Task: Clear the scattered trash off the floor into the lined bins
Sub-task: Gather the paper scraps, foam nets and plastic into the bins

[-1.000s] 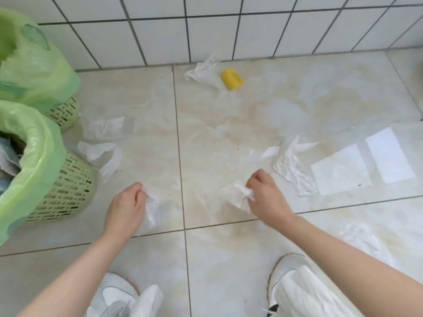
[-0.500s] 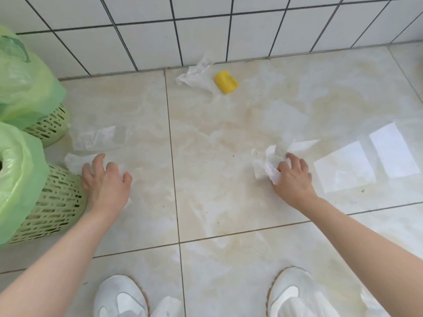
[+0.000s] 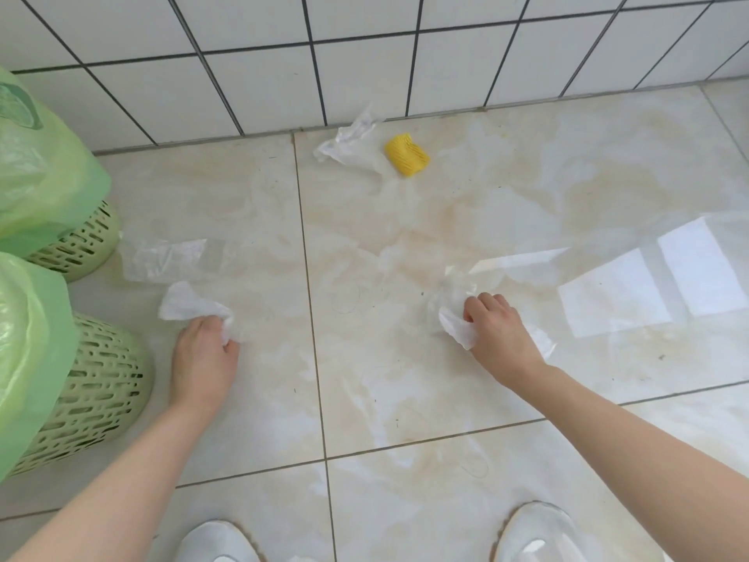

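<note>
Thin green plastic lined both bins at nine o'clock: the near bin (image 3: 93, 383) by the left forearm, the far bin (image 3: 77, 241) beyond it toward ten o'clock, against the tiled wall (image 3: 364, 54). That slack liner looked like the largest risk: dropped onto the draped edge and not into the mouth, light paper could slide off the outside and land on the floor (image 3: 405, 379) again.

Next in size, the clear plastic film (image 3: 170, 257) lay flat at ten o'clock between the far bin and the left hand. It was nearly invisible against the glossy tile and could easily be overlooked, or cling and resist lifting. The reflections at three o'clock could be mistaken for paper in the same way.

The crumpled tissue (image 3: 348, 142) and the yellow scrap (image 3: 406, 155) sat at twelve o'clock near the wall, well apart from both hands and untouched.

The left hand (image 3: 204, 354) was curled, thumb and fingers pinching one end of a white tissue (image 3: 182, 306) whose loose end trailed toward eleven o'clock; held so partially, it might tear or slip free.

The right hand (image 3: 496, 328), at two o'clock, was closed knuckles-up around a wad of tissue (image 3: 456, 332) bunched with clear film; pieces stuck out either side of the fist and could drop in transit.
</note>
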`<state>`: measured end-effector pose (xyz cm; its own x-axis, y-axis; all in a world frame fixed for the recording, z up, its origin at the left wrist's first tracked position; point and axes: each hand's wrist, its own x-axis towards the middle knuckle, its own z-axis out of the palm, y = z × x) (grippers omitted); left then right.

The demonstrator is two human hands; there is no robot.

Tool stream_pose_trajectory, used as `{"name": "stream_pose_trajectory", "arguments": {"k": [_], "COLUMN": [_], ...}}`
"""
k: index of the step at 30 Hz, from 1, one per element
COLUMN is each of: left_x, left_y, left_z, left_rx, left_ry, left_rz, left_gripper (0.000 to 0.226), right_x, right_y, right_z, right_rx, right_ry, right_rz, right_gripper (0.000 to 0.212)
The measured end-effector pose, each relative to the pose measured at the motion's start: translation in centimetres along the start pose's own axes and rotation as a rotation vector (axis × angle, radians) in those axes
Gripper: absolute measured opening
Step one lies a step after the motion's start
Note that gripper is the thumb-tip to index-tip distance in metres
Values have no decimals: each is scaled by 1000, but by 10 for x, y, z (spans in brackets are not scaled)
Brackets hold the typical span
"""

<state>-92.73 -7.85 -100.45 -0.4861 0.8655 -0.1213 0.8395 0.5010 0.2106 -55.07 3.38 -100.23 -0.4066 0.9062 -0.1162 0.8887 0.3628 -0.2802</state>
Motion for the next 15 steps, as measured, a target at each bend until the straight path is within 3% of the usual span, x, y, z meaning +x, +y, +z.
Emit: {"name": "stream_pose_trajectory", "arguments": {"k": [2,4,8,13,15], "left_x": [-9,-17,-35,-63,-74], "left_y": [11,22,55,99,115], "left_z": [0,1,-3,4,5], "left_rx": [-94,-212,-394,-455,-490], "left_ry": [23,43,29,-130,-240], "left_rz": [38,84,141,256,244], "left_gripper": [14,33,39,35,52], "right_x": [0,-5,-23,-77,-102], "right_y": [-6,-12,-20,-11,-2], "right_z": [-2,-7,-19,-30,-31], "right_rx": [22,144,289,142,95], "right_ry": [-28,-91,-124,-85,-48], "right_rz": [8,61,146,80,70], "right_gripper": [39,38,57,11,14]}}
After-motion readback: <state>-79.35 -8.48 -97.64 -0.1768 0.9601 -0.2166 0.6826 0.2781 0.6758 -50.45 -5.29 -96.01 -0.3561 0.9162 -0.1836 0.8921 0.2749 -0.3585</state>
